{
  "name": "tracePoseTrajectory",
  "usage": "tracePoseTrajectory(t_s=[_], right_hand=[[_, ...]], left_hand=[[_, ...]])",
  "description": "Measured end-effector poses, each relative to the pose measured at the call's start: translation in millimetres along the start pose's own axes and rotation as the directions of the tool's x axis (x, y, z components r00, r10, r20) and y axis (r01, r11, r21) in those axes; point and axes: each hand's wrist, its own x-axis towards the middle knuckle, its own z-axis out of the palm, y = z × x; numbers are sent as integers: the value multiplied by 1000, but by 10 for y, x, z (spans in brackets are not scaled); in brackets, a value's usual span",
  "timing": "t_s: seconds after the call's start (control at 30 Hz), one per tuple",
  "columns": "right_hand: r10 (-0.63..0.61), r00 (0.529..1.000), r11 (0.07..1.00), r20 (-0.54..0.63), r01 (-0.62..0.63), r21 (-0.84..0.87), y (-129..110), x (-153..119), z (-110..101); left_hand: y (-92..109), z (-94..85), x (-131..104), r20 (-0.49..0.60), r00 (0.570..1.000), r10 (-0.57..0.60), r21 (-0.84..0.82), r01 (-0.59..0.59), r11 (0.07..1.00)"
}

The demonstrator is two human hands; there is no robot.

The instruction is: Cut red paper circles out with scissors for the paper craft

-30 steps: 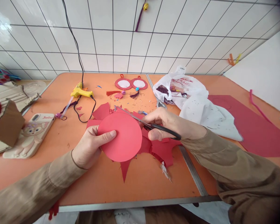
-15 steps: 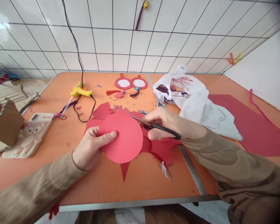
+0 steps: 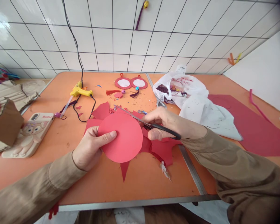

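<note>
A round red paper disc (image 3: 124,140) is pinched at its left side by my left hand (image 3: 92,147), thumb on top. My right hand (image 3: 165,123) grips black-handled scissors (image 3: 164,127), whose blades lie along the disc's upper right edge. Beneath the disc and to its right are red paper scraps (image 3: 162,149), and a pointed red scrap (image 3: 124,171) sticks out below it. Behind the disc, two red rings with white centres (image 3: 139,83) lie side by side near tassels with small bells (image 3: 134,93).
A yellow glue gun (image 3: 80,91) with its black cord, a phone in a cartoon case (image 3: 29,133) and a cardboard box (image 3: 8,124) are at the left. A white plastic bag (image 3: 188,87) and a large red sheet (image 3: 254,130) lie at the right.
</note>
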Motion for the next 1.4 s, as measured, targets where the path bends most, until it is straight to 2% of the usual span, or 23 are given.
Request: tracePoseTrajectory(t_s=[0.27, 0.47, 0.9, 1.2, 1.4], right_hand=[[-38, 999, 999, 10, 38, -17, 6, 1, -7], [-7, 1000, 1000, 6, 7, -8, -7, -3, 3], [-24, 999, 999, 26, 25, -42, -9, -3, -4], [-22, 1000, 999, 17, 23, -43, 6, -5, -7], [3, 1000, 998, 13, -2, -58, -1, -2, -9]], left_hand=[[-2, 11, -1, 3, 1000, -1, -5, 1, 1000], [-7, 3, 0, 2, 1000, 4, -9, -4, 1000], [-15, -5, -1, -2, 1000, -4, 5, 4, 1000], [10, 29, -4, -57, 998, 12, 44, -9, 999], [6, 11, -1, -38, 999, 14, 28, -13, 1000]])
